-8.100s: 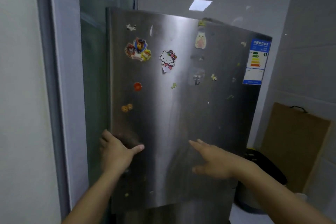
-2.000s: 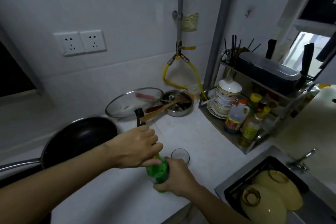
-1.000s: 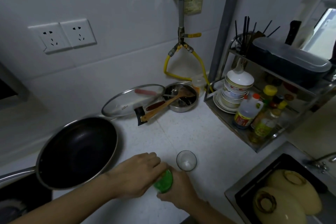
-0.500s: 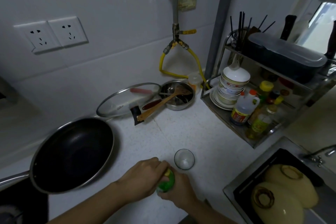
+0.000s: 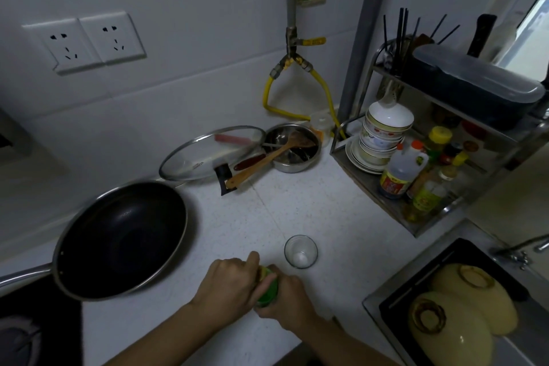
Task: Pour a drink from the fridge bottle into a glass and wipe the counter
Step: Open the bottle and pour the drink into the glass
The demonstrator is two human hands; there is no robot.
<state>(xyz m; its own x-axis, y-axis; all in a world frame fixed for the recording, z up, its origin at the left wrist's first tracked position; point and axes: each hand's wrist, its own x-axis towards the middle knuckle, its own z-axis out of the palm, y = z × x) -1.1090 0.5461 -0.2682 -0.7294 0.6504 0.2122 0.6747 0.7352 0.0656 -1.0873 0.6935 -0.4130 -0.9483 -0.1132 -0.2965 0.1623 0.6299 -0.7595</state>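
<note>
A green bottle (image 5: 268, 291) stands upright at the near edge of the counter (image 5: 312, 211), mostly hidden between two hands. The right hand (image 5: 286, 301) wraps the bottle's body and steadies it; the left hand (image 5: 230, 282) closes over the top, where a yellowish cap (image 5: 263, 271) shows between the fingers. Step in hand, as judged: unscrewing the cap; whether it is loose cannot be told. Just beyond the bottle, a little to the right, an empty drinking glass (image 5: 300, 251) stands upright, apart from both hands. Next move, as judged: lift the cap away, then tilt the bottle's mouth over the glass rim while the glass stays put; the glass is small and light, so a slow pour suits it. No cloth for wiping is in view. Further left sits a black wok (image 5: 121, 239); farther back lie a glass lid (image 5: 208, 154) and a steel bowl (image 5: 292, 147) holding a wooden spatula (image 5: 267, 157). At right, a dish rack (image 5: 427, 157) carries bowls and condiment bottles; at near right, a sink (image 5: 463, 306) holds upturned yellow bowls.
</note>
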